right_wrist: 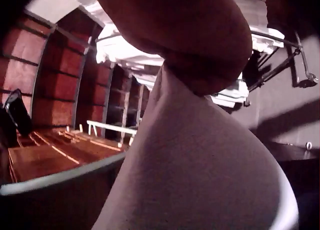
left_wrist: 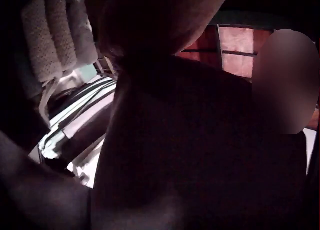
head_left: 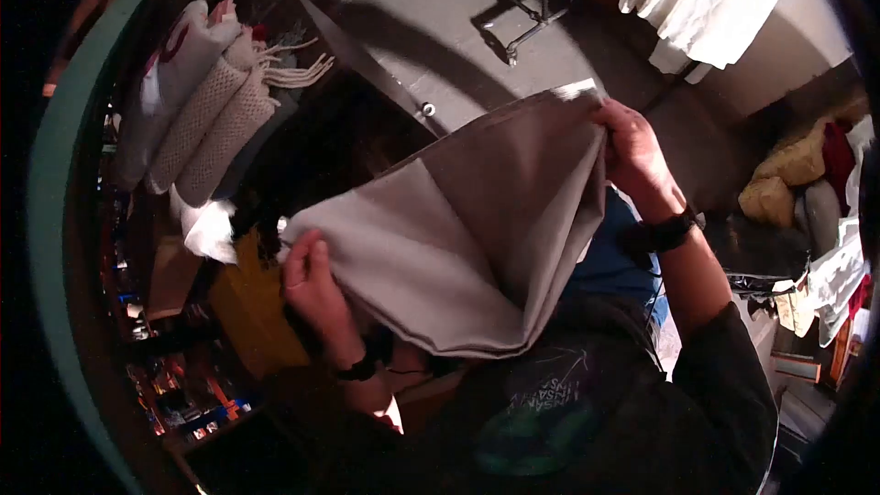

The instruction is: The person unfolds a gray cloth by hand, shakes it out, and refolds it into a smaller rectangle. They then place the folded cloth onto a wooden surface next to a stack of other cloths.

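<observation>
A piece of grey-beige cloth (head_left: pixel 403 238) hangs folded between my two hands in front of my torso, sagging into a deep crease at its middle. My left hand (head_left: pixel 316 289) pinches its left corner between thumb and fingers. At the upper right corner, next to a small white patch on the edge, my right hand (head_left: pixel 642 156) grips the cloth. The right wrist view shows the cloth (right_wrist: pixel 205 165) drawn to a point under the right hand (right_wrist: pixel 200 35). In the left wrist view the cloth (left_wrist: pixel 195 140) is a dark sheet below the left hand (left_wrist: pixel 155 20).
Rolled knitted textiles (head_left: pixel 220 119), some fringed, lie at the left. A yellow item (head_left: pixel 257 302) is below them. White garments (head_left: pixel 706 0) hang at the upper right by a metal rack foot (head_left: pixel 527 37). Yellowish bundles (head_left: pixel 788 165) sit at the far right.
</observation>
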`<state>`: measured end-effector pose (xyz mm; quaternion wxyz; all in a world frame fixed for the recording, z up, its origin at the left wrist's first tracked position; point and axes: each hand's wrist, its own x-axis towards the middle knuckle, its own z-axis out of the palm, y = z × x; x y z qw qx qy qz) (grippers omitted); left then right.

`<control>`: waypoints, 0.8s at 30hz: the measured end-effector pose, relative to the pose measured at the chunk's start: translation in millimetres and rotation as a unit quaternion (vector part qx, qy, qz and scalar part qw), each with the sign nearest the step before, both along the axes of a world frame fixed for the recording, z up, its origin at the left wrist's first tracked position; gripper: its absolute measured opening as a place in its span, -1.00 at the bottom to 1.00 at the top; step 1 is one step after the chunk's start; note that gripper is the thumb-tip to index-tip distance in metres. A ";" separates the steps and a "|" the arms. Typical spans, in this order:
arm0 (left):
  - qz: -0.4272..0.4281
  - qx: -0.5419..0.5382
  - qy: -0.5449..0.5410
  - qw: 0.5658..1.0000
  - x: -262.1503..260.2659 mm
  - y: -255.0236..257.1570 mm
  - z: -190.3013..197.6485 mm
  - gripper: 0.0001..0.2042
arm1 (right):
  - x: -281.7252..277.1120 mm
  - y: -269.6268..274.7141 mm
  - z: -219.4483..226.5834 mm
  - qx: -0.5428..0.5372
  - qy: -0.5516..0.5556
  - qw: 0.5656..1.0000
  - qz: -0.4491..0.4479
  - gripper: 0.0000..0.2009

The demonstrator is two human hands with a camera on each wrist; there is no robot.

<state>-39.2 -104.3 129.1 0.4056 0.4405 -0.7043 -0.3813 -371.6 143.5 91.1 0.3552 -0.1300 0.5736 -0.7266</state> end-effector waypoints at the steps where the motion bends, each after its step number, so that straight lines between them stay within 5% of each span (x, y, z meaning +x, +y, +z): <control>1: 0.001 -0.032 -0.016 0.999 -5.9 -6.6 15.1 -0.78 | -11.9 19.8 0.8 -0.005 0.128 0.992 -0.010 -0.69; 4: 0.032 0.024 0.072 0.997 -38.5 -6.3 71.9 -0.74 | -49.3 65.1 20.3 -0.157 -0.139 0.970 -0.122 -0.58; 6: 0.042 0.033 0.205 0.977 -55.7 -12.1 88.1 -0.72 | -71.4 107.5 27.6 -0.157 -0.117 0.955 -0.225 -0.56; 8: -0.004 -0.026 0.216 0.976 -62.1 -32.7 89.6 -0.71 | -93.2 158.2 33.1 -0.211 -0.040 0.961 -0.175 -0.52; 12: -0.057 -0.101 0.221 0.968 -100.6 -26.4 100.3 -0.70 | -70.2 172.2 108.3 -0.148 0.083 0.926 -0.338 -0.47; 18: -0.135 0.076 0.261 0.953 -110.8 -43.3 51.0 -0.69 | -45.7 207.7 109.5 -0.123 0.150 0.900 -0.390 -0.45; 20: -0.118 0.125 0.230 0.958 -95.2 -24.8 25.9 -0.69 | -22.6 228.3 101.4 0.067 0.251 0.871 -0.417 -0.51; 22: -0.081 0.102 0.135 0.982 -71.4 3.4 -0.2 -0.69 | -0.4 258.7 85.7 0.309 0.412 0.784 -0.347 -0.56; 23: -0.060 0.124 0.110 0.984 -57.7 17.7 -13.0 -0.70 | 9.5 271.1 76.8 0.354 0.400 0.780 -0.326 -0.58; 24: -0.031 0.174 0.116 0.977 -44.7 35.3 -23.7 -0.70 | 23.2 263.3 79.3 0.201 0.082 0.901 -0.377 -0.56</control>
